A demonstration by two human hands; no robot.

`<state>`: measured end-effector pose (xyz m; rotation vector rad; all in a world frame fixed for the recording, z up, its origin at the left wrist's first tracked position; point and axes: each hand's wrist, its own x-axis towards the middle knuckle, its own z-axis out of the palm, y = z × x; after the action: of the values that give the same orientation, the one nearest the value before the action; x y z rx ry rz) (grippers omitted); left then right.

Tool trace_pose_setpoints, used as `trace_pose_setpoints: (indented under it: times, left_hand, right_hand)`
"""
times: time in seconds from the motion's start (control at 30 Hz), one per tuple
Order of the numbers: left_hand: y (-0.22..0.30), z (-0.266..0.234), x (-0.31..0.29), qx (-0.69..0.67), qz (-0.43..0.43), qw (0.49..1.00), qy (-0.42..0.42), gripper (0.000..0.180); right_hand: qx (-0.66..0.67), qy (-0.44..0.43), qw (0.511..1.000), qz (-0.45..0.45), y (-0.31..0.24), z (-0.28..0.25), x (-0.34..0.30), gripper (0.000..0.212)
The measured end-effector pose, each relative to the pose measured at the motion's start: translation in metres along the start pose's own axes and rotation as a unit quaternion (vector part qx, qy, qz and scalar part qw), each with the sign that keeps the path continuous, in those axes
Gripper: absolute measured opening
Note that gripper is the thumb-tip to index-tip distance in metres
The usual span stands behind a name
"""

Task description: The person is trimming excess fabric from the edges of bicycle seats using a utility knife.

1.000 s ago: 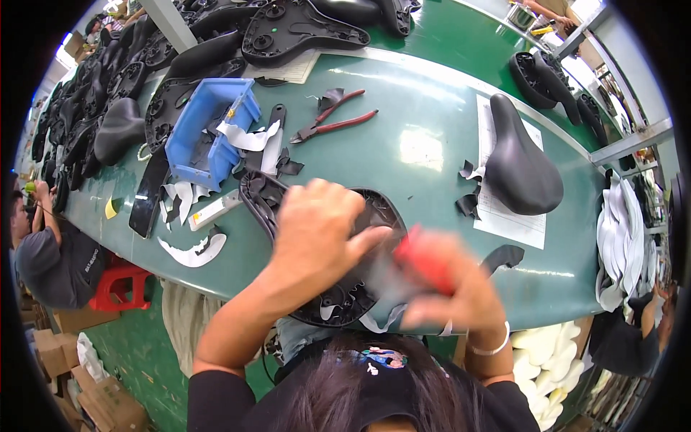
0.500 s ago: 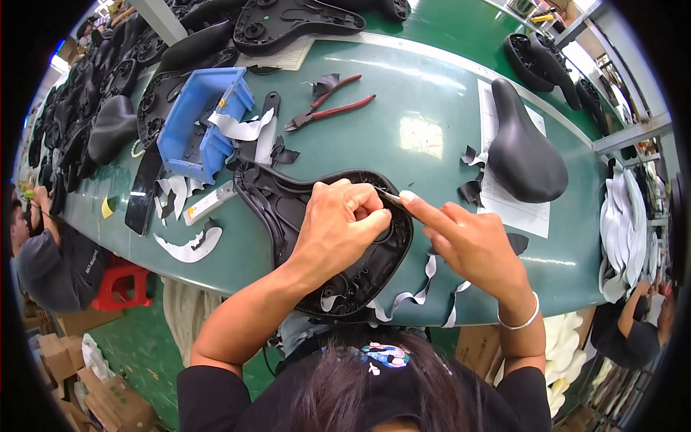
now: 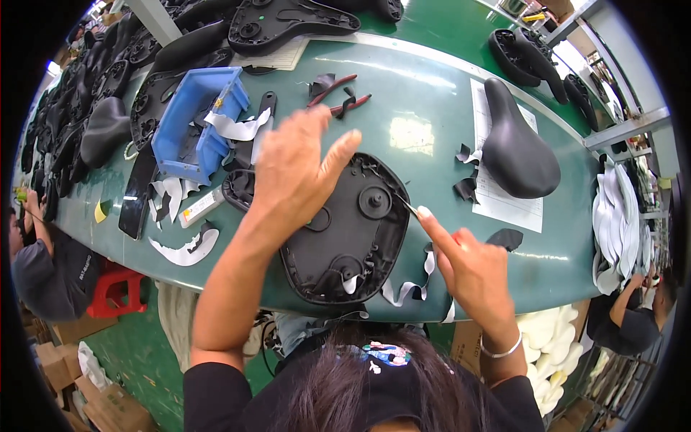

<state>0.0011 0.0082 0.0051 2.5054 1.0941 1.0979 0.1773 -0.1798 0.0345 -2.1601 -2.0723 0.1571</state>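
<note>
An upturned black bicycle saddle (image 3: 338, 227) lies before me, its ribbed plastic underside showing. Over its narrow end, my left hand (image 3: 295, 155) is raised with thumb and fingers apart, slightly blurred and holding nothing visible. My right hand (image 3: 471, 270) grips a slim, pointed metal tool (image 3: 407, 205), whose tip meets the saddle's right rim; its handle is hidden in the fingers. Beyond the left hand are red-handled cutting pliers (image 3: 360, 104), partly covered by it. A black scrap (image 3: 350, 99) hangs across one plier handle. White trimmed strips (image 3: 407, 291) curl beside the saddle.
A blue bin (image 3: 183, 137) with scraps stands left, near a dark phone (image 3: 138, 194) and a white-and-black offcut (image 3: 186, 248). A finished black saddle (image 3: 517, 147) rests on paper at right. Piled saddles (image 3: 68, 129) fill the far left; other people work on both sides.
My left hand has left the saddle's rim, moving up and left, and opened. A black scrap now lies on the plier handle. The right hand keeps the tool at the rim.
</note>
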Motion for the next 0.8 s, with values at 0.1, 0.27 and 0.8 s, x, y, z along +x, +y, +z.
trace_pose_setpoints:
  times: [0.1,0.27,0.8]
  left_hand:
    - [-0.011,0.001,-0.017,0.062,-0.053,0.966,-0.244,0.035]
    - [0.011,0.007,-0.047,0.065,-0.138,0.982,-0.109,0.03]
    - [0.02,-0.003,-0.059,0.104,-0.207,0.967,-0.106,0.03]
  right_hand:
    - [-0.063,-0.023,0.997,-0.037,0.004,-0.004,0.007,0.064]
    - [0.064,-0.075,0.994,0.044,-0.022,0.014,-0.025,0.058]
    - [0.11,0.15,0.982,-0.035,-0.02,0.056,0.053,0.063]
